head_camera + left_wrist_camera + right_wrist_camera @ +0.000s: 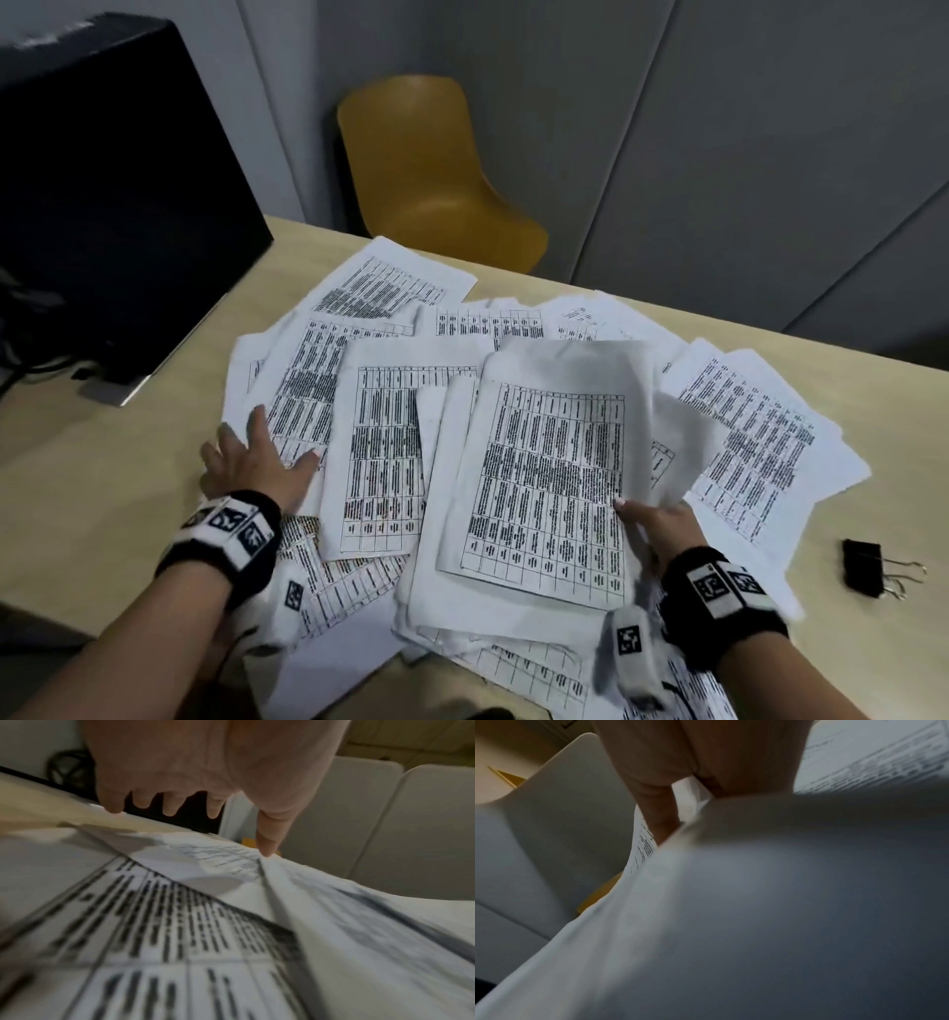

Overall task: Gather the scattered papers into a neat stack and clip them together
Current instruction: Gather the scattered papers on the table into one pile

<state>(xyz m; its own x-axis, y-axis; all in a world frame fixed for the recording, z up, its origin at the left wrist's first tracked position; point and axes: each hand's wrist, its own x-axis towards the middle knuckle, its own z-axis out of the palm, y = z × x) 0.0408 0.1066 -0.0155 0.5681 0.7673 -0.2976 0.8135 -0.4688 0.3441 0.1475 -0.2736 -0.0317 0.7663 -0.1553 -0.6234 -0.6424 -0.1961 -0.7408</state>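
Several printed sheets with tables lie scattered and overlapping across the beige table (102, 462). My right hand (652, 519) pinches the right edge of a small bundle of papers (549, 473), thumb on top, the sheets lifted and curling. In the right wrist view the thumb (659, 817) presses on that bundle (757, 902), which fills the frame. My left hand (257, 457) lies flat with fingers spread on the left papers (308, 380). In the left wrist view its fingers (169, 805) are straight above the sheets (180, 923). A black binder clip (868, 565) lies at the right.
A black monitor (113, 195) on a silver stand (113, 390) occupies the table's far left. A yellow chair (431, 174) stands behind the table against grey wall panels. More sheets (760, 437) fan out to the right, short of the clip.
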